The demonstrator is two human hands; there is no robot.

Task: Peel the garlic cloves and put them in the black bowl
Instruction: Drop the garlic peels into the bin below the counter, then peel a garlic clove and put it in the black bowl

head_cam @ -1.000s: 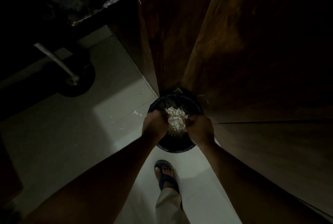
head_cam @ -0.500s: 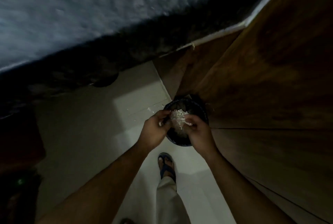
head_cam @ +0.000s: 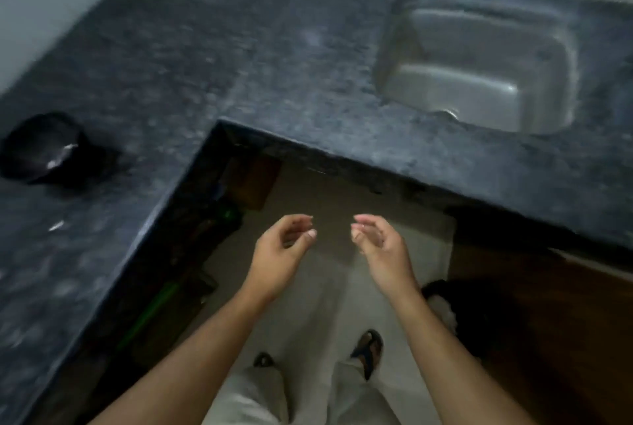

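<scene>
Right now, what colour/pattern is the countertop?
Dark grey-black speckled stone countertop, clearest in the head view.

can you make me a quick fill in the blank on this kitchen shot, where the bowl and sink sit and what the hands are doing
1. The black bowl stands on the ____.
2. The steel sink is set in the counter to the bowl's ____.
3. The left hand and right hand hold ____.

Missing words: counter; right; nothing
</scene>
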